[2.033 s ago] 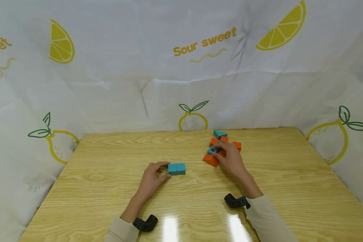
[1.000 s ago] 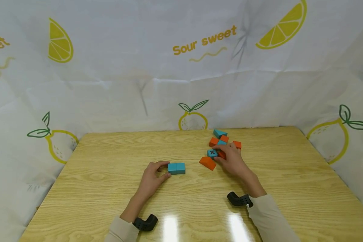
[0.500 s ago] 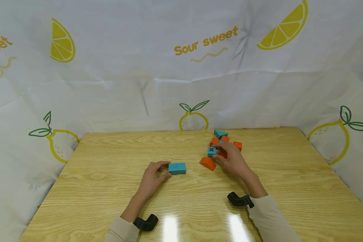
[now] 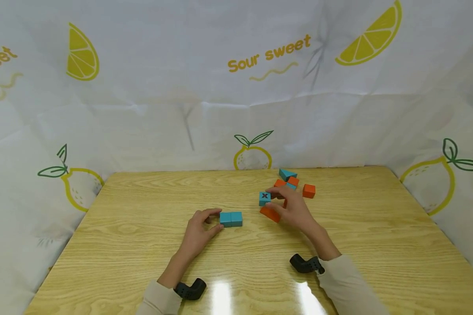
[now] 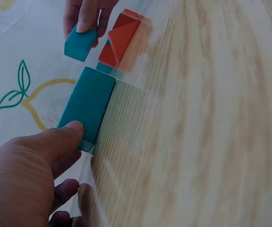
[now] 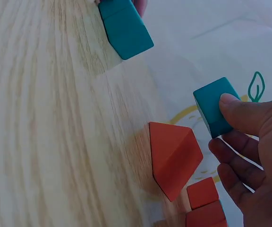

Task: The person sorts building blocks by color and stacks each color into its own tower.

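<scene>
My right hand [image 4: 294,209] pinches a blue toy block with a dark X on top [image 4: 264,199] between thumb and fingers. In the right wrist view this block [image 6: 216,106] is raised, beyond an orange triangular block [image 6: 174,156] lying on the table. Two blue blocks [image 4: 231,219] stand side by side at mid-table, their faces together. My left hand [image 4: 194,232] holds the left one, thumb on the near side and index finger on the far side. The left wrist view shows that thumb pressed on the blue pair [image 5: 89,101].
Behind my right hand lie an orange cube [image 4: 309,191], a blue triangular block [image 4: 287,174], a small blue block [image 4: 291,187] and orange blocks [image 4: 293,180], partly hidden by the hand. A white lemon-print cloth [image 4: 161,131] hangs behind the wooden table [image 4: 150,197].
My right hand has picked the X-marked block out of the cluster and carried it left toward the blue pair. The orange triangular block shifted slightly left earlier. My left hand stays put.
</scene>
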A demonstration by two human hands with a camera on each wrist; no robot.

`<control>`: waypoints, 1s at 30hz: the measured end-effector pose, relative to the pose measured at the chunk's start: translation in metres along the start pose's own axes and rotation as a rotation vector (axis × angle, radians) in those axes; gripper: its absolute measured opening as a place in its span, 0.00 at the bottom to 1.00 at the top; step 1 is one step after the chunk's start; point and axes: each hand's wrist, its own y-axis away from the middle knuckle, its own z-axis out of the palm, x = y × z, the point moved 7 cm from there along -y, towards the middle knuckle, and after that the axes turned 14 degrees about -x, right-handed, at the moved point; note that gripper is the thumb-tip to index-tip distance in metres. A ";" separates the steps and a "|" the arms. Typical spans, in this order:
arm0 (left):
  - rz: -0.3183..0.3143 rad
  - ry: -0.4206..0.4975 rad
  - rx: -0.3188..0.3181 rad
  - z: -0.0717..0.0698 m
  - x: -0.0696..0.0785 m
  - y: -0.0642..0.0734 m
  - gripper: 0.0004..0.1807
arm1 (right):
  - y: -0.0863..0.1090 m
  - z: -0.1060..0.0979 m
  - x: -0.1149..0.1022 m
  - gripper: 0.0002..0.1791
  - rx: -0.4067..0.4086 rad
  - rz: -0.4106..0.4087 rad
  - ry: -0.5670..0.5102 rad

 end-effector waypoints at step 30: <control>0.018 -0.004 0.015 -0.001 0.001 -0.001 0.25 | -0.025 0.051 -0.048 0.20 -0.074 -0.191 -0.046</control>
